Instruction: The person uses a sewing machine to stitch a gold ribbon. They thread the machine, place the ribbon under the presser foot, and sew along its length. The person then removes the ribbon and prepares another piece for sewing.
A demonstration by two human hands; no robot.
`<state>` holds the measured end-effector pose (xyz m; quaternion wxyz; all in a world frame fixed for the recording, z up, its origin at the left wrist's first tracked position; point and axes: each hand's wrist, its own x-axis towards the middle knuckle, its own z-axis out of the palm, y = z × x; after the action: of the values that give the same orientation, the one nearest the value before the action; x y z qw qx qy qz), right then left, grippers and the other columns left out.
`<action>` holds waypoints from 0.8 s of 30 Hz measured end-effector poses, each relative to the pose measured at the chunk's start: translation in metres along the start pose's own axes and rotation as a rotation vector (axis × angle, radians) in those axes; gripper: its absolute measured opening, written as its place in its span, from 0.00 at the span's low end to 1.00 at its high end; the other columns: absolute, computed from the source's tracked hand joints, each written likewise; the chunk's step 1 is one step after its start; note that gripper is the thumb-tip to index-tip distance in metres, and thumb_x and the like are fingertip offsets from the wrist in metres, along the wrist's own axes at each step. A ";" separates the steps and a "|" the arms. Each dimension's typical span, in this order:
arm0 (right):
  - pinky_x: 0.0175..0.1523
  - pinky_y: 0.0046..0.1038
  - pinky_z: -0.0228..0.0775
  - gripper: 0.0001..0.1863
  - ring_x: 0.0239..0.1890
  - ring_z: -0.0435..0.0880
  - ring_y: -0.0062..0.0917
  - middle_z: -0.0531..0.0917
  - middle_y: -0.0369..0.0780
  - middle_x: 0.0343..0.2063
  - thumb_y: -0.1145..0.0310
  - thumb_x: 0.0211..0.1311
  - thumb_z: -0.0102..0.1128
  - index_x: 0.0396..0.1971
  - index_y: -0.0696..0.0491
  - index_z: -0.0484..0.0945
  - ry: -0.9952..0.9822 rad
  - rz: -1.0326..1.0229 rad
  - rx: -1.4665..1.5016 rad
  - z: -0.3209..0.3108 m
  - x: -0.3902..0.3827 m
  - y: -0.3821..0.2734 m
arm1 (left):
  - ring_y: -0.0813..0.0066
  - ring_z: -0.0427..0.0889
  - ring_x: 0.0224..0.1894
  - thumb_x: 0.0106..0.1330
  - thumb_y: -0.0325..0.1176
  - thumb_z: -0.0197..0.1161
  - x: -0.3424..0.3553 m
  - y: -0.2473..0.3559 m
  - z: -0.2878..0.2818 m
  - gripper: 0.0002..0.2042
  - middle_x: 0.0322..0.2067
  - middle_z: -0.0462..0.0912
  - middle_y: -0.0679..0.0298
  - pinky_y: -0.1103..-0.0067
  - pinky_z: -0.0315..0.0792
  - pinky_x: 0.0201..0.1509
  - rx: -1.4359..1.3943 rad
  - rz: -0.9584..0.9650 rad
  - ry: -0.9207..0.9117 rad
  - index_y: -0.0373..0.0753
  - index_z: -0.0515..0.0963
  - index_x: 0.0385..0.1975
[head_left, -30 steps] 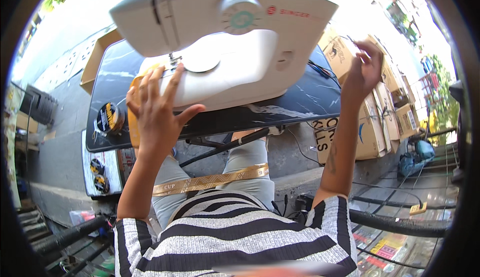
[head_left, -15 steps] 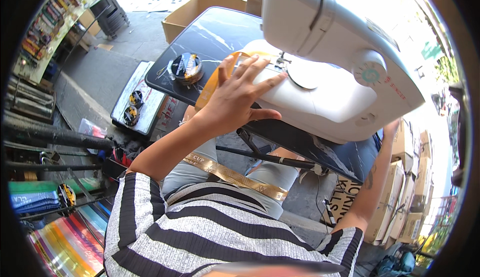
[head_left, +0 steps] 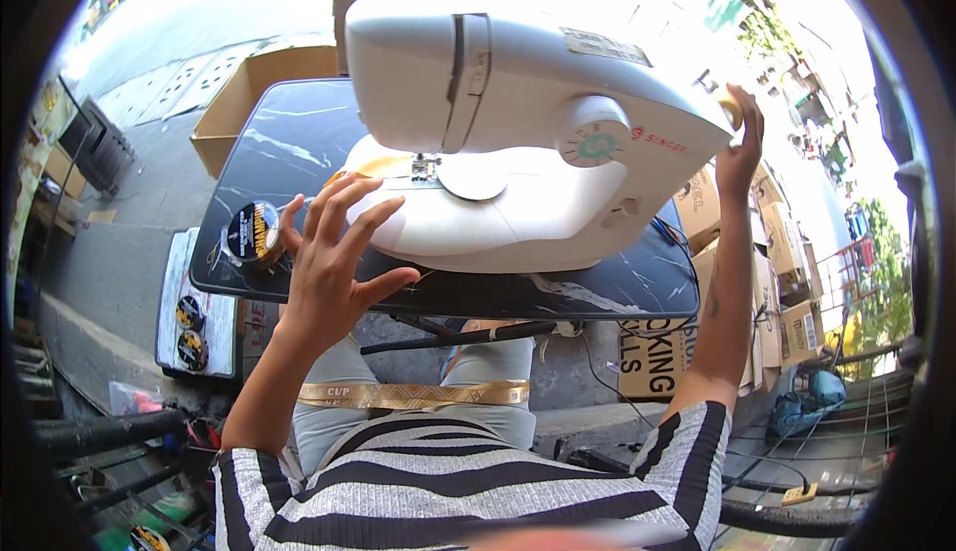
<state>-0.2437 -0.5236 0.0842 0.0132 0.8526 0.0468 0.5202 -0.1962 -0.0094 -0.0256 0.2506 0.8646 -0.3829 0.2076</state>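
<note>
1. Gold ribbon [head_left: 413, 394]: printed band lying across the person's lap, below the table edge.
2. Left hand [head_left: 334, 262]: fingers spread open, fingertips resting at the front of the machine bed, just beside the needle plate.
3. Ribbon spool [head_left: 253, 232]: black and gold, on the table left of that hand.
4. Sewing machine [head_left: 518, 123]: white, standing on the dark marble-patterned table [head_left: 597, 292].
5. Right hand [head_left: 739, 143]: fingers curled on the handwheel at the machine's right end.
6. Cardboard box [head_left: 254, 93]: open, behind the table.

Sewing machine [head_left: 518, 143] on table [head_left: 299, 153]; ribbon spool [head_left: 252, 232] left of it; cardboard box [head_left: 249, 93] behind table.
</note>
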 end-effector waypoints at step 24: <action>0.52 0.35 0.80 0.36 0.50 0.79 0.33 0.76 0.46 0.48 0.52 0.57 0.68 0.57 0.57 0.65 0.048 0.610 0.988 -0.042 0.176 0.052 | 0.61 0.74 0.53 0.60 0.41 0.65 0.053 0.040 -0.076 0.12 0.44 0.78 0.59 0.64 0.61 0.60 -0.149 0.330 0.441 0.44 0.76 0.39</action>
<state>-0.1977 -0.5600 0.2631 -0.5377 0.7206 0.0365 0.4363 -0.2067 -0.0173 0.0751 0.3534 0.7038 -0.4689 0.3999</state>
